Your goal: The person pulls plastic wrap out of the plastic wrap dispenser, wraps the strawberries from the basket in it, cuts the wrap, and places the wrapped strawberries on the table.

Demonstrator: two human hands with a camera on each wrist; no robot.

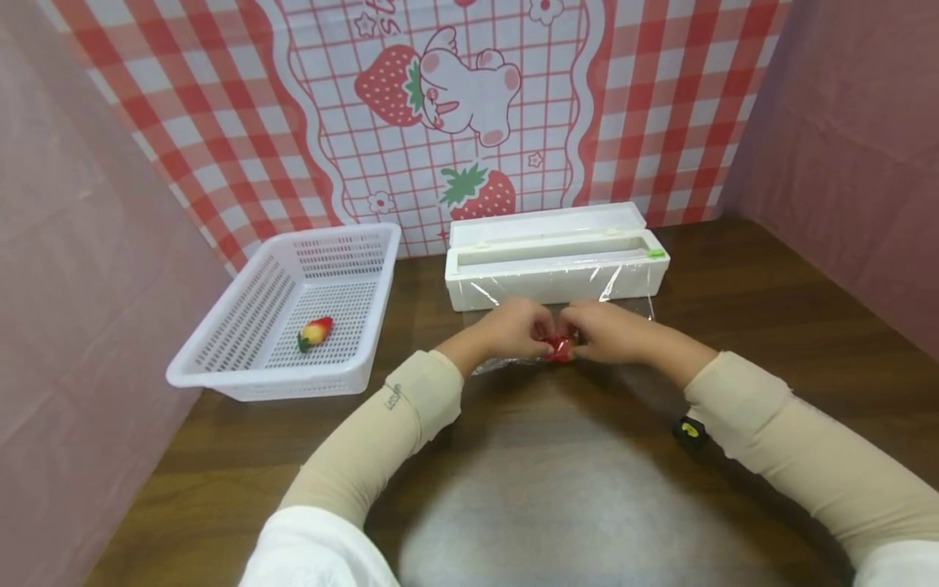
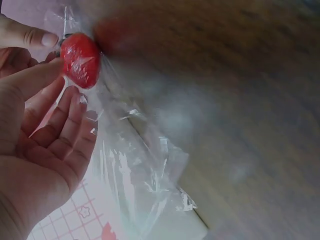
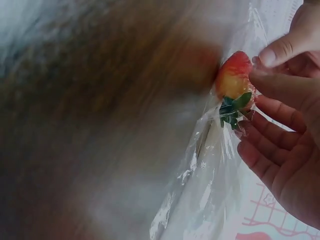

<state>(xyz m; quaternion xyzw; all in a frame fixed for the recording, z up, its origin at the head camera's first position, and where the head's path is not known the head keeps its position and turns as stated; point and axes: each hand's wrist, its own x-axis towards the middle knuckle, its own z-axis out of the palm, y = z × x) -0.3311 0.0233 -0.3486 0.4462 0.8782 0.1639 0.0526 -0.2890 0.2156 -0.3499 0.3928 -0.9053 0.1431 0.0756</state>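
Observation:
A red and yellow strawberry (image 3: 233, 77) with green leaves sits in clear plastic wrap (image 2: 130, 170) between my two hands, just in front of the white wrap box. My left hand (image 1: 517, 326) pinches it from the left, thumb against its red side. From the other side my right hand (image 1: 612, 332) pinches it too, thumb nearest me and fingers behind. The wrap stretches from the hands toward the box (image 1: 557, 285), whose long lid (image 1: 550, 222) stands raised at the back. In both wrist views the film looks creased and shiny around the fruit.
To the left stands a white perforated basket (image 1: 271, 379) with another strawberry (image 1: 315, 333) in it. A green slider (image 1: 655, 253) sits on the box's right end. Near my right forearm lies a small black and yellow object (image 1: 689, 432). A checked cloth (image 1: 660, 106) hangs behind.

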